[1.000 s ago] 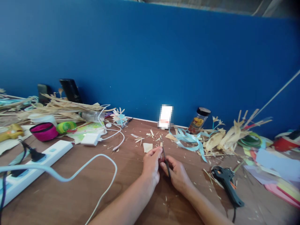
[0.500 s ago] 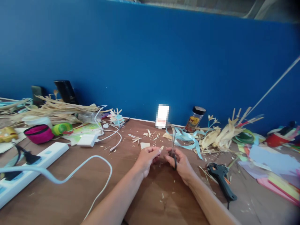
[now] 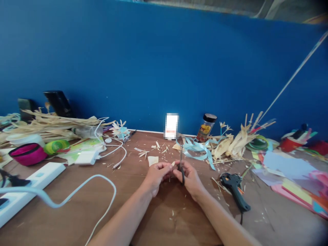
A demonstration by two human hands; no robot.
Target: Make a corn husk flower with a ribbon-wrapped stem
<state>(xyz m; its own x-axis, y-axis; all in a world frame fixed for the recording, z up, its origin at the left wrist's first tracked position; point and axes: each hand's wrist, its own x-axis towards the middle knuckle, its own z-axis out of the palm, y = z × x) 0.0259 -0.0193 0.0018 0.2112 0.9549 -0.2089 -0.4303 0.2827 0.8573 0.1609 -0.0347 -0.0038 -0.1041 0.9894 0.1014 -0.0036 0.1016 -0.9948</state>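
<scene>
Between the thumb and fingers of my left hand (image 3: 156,176) is a small pale piece of dried husk (image 3: 173,164), its tip poking out at the top. My right hand (image 3: 188,176) is closed around dark-handled scissors (image 3: 181,169), whose blades point up and away from me. The two hands are nearly touching over the brown table (image 3: 159,218). Just beyond my left hand lies a cream-coloured square scrap (image 3: 153,160). Thin pale trimmings (image 3: 157,146) are scattered past my fingertips, and a few lie below my hands.
To the right are a black glue gun (image 3: 234,191), coloured paper (image 3: 289,167), husks (image 3: 230,145), light-blue ribbon (image 3: 197,148) and a jar (image 3: 206,126). On the left are a white power strip (image 3: 38,184), a looping cable (image 3: 112,191) and more dried husks (image 3: 58,121). A blue wall (image 3: 153,68) rises behind.
The view has turned slightly right, so the table things sit further left. My right hand with the scissors has come closer to my left hand and the husk piece.
</scene>
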